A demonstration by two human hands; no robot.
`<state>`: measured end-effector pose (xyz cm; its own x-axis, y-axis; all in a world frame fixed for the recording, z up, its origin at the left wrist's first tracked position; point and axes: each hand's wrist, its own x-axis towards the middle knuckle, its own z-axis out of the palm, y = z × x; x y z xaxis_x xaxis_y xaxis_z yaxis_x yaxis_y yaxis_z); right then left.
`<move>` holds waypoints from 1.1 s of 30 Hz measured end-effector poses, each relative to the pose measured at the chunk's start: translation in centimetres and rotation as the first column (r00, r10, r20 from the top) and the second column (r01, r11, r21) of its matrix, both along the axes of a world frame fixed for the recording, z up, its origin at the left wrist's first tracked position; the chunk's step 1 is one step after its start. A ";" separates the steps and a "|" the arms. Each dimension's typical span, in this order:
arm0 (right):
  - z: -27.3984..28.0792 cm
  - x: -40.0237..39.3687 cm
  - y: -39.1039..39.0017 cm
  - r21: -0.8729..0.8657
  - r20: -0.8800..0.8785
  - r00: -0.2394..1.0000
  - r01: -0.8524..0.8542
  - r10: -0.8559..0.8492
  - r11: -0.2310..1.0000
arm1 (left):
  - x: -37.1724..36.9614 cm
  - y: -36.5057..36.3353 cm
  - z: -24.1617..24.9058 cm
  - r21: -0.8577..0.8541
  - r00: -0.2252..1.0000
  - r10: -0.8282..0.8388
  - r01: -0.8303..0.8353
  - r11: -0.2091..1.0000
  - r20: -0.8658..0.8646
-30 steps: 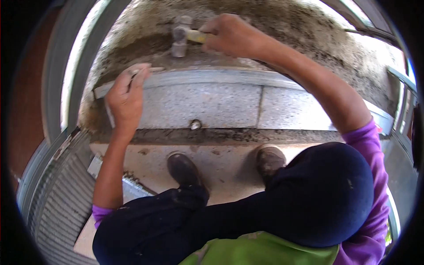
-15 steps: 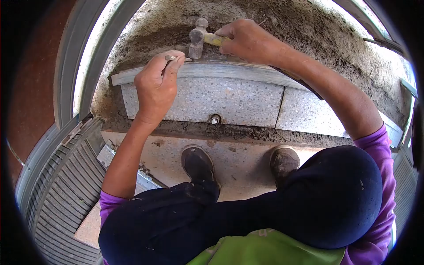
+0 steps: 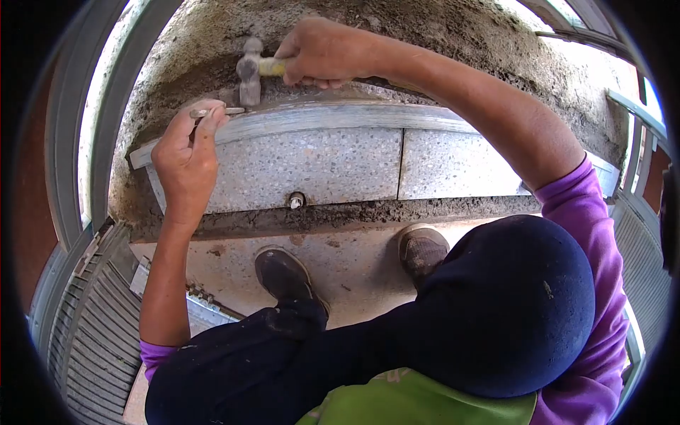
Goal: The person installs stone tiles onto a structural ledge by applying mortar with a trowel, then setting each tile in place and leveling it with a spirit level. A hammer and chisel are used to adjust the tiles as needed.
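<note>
My left hand (image 3: 185, 159) is closed around a slim metal chisel (image 3: 234, 110), whose end pokes out past the fingers near the top edge of a grey strip (image 3: 319, 119). In my right hand (image 3: 322, 55) is a ball-peen hammer (image 3: 249, 71), gripped by its yellowish handle close to the head. The hammer head hangs just above the chisel's protruding end. Below the strip, speckled terrazzo slabs (image 3: 304, 166) face me, with a dark joint between two of them. A small round metal fitting (image 3: 296, 201) shows at the lower edge of the left slab.
Rough mortar (image 3: 453, 49) covers the surface beyond the strip. My shoes (image 3: 283, 275) stand on a pinkish step (image 3: 354, 283). Grey metal frames (image 3: 78, 120) rise on the left, above ribbed panels (image 3: 99, 340). More metal railing (image 3: 634, 113) borders the right side.
The view has shifted, so the slabs and strip appear farther left. Both hands, with chisel and hammer, have moved slightly left along the strip. Both grips stay the same.
</note>
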<state>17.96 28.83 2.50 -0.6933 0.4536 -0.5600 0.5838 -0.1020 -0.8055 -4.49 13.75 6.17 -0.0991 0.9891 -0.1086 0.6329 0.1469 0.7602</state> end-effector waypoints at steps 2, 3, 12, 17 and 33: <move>-0.6 0.1 0.1 -0.011 -0.011 1.000 -0.018 0.018 1.000 | 0.2 0.1 0.1 -0.003 1.000 0.000 0.000 1.000 -0.011; -0.6 0.1 0.1 -0.018 -0.017 0.999 -0.027 0.027 0.999 | 0.3 0.2 0.3 -0.010 1.000 0.002 -0.002 1.000 -0.017; -0.3 -0.4 -0.2 -0.021 0.005 1.000 -0.006 0.006 1.000 | 0.0 0.2 0.2 -0.014 1.000 0.000 0.000 1.000 -0.003; -0.8 -0.7 -0.4 -0.005 0.015 1.000 -0.001 0.001 1.000 | 0.2 0.2 0.4 0.001 1.000 -0.019 0.019 1.000 -0.024; -1.0 -1.4 -0.7 -0.007 0.006 0.999 0.043 -0.043 0.999 | 0.6 -0.2 -0.2 0.039 0.998 0.049 -0.050 0.998 0.048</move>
